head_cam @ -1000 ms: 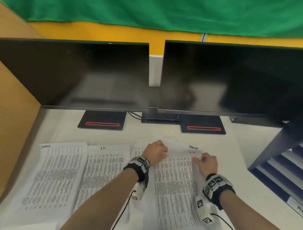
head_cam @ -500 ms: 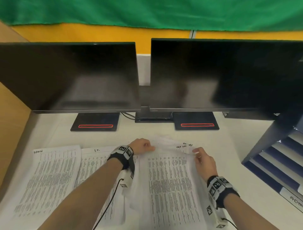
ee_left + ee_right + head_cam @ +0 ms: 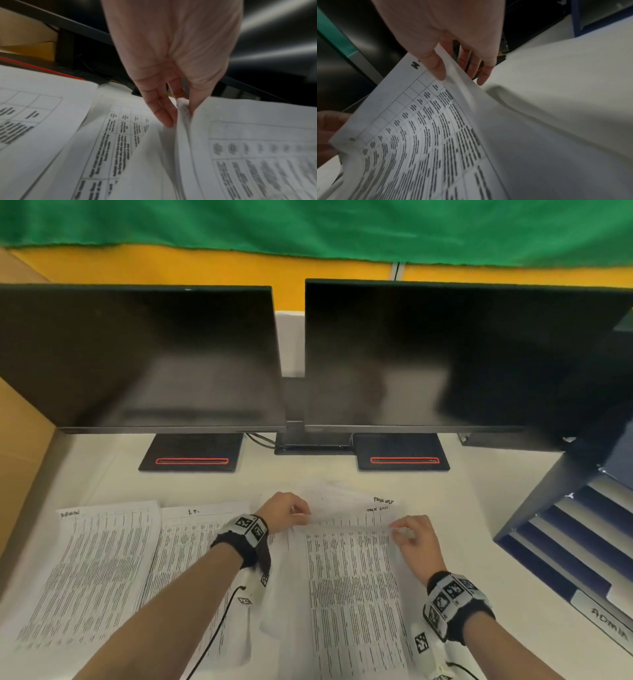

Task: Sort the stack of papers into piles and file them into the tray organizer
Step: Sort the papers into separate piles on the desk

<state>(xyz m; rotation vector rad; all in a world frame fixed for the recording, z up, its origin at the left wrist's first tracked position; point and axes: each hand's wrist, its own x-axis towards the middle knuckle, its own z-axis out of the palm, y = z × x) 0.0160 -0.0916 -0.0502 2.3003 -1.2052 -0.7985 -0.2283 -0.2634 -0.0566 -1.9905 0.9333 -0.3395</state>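
A bundle of printed table sheets (image 3: 349, 583) lies before me on the white table, its far end lifted. My left hand (image 3: 291, 513) pinches the bundle's top left corner (image 3: 184, 112). My right hand (image 3: 407, 534) pinches the top right corner, thumb on top (image 3: 436, 67). Beneath it lie more loose sheets (image 3: 346, 496) with handwritten headings. Two sorted piles sit to the left: one (image 3: 92, 570) at the far left, another (image 3: 185, 546) beside my left forearm. The dark blue tray organizer (image 3: 561, 542) stands at the right, a lower tray labelled ADMIN.
Two dark monitors (image 3: 137, 357) (image 3: 445, 357) on black bases stand across the back of the table. A brown partition (image 3: 20, 460) closes the left side. Bare white tabletop (image 3: 466, 508) lies between the papers and the organizer.
Both hands went from lying on the sheets to pinching the top corners of the bundle. Its far end has come up off the loose sheets beneath. My view shifted slightly right.
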